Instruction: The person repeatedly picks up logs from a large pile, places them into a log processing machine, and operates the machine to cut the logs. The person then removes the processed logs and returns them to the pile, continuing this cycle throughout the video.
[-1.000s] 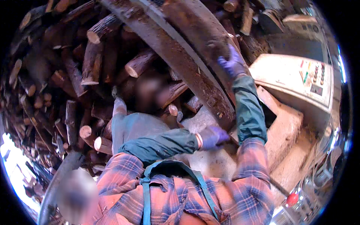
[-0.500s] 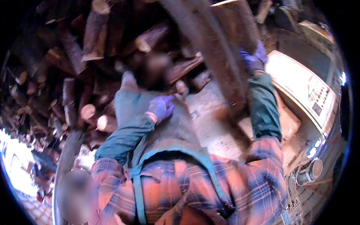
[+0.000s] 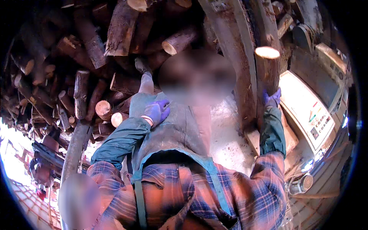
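— Since the earlier frames our left hand [image 3: 156, 112] has drifted from the middle of the view out to about nine o'clock of the blurred patch, and the log [image 3: 267, 73] has swung more upright at one o'clock. Do we agree?

— We do. Our right hand [image 3: 271, 98] has kept with the log the whole way; its pale cut end now faces us near the top.

— How far along would we say we are?

— Judging by how things lie, the log is lifted clear of the woodpile [image 3: 76, 69] and stands against the dark curved steel frame [image 3: 234, 57]. It is not yet set down flat anywhere we can see, so the placing is left to do. The pile from nine to twelve o'clock is full of logs.

— And our hands?

— Right hand, in a purple glove, is wrapped around the log's lower part, fingers closed on the bark. Left hand, also gloved, lies half-curled, fingers loosely apart, against the grey apron [image 3: 180, 130] at our chest; it holds nothing.

— What else is near?

— At three o'clock, the machine's pale control panel [image 3: 310, 115] with coloured buttons, just beside the log. Below the log there's a pale worn counter [image 3: 230, 142] surface.
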Demonstrator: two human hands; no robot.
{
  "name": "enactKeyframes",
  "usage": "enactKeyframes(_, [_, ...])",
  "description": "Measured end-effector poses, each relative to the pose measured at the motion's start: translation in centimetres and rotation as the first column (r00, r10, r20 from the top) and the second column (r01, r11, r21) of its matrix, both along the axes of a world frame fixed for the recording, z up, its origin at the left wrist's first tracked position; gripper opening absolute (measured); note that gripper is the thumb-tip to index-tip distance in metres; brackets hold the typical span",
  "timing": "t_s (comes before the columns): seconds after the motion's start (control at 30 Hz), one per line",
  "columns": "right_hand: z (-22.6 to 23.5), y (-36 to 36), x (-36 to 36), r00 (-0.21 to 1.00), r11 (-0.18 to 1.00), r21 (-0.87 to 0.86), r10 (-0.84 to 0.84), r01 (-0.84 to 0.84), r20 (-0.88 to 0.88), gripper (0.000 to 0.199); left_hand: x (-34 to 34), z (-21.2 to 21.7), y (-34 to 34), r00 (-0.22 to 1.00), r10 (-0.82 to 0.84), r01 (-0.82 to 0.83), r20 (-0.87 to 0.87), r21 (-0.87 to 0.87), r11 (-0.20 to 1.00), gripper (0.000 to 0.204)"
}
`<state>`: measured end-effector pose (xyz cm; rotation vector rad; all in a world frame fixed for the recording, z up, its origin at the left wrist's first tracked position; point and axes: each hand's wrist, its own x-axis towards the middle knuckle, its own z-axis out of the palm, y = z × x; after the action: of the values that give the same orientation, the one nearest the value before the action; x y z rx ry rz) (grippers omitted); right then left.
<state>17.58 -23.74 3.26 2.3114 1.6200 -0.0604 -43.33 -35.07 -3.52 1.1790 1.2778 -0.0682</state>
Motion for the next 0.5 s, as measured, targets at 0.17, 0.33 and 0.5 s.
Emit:
enactKeyframes(0.17, [0.0,1.6,-2.3,0.923,0.99,-0.139,-0.087,0.037,-0.374,0.073,-1.3,-0.3,-1.2,0.98,0.187,-0.191,-0.07,-0.052,0.98,0.041])
enactKeyframes(0.33, [-0.1,-1.9,6.6,0.941,0.939,-0.203,0.224,-0.279,-0.253,0.056,-2.2,-0.6,1.5,0.887,0.431,-0.424,-0.166,0.074,0.903,0.037])
enactKeyframes(0.5, [-4.1,-4.5,7.2,0.95,0.993,-0.022,-0.121,0.12,-0.288,0.044,-2.5,-4.4,-6.8,0.737,0.643,-0.648,-0.209,0.055,0.76,0.036])
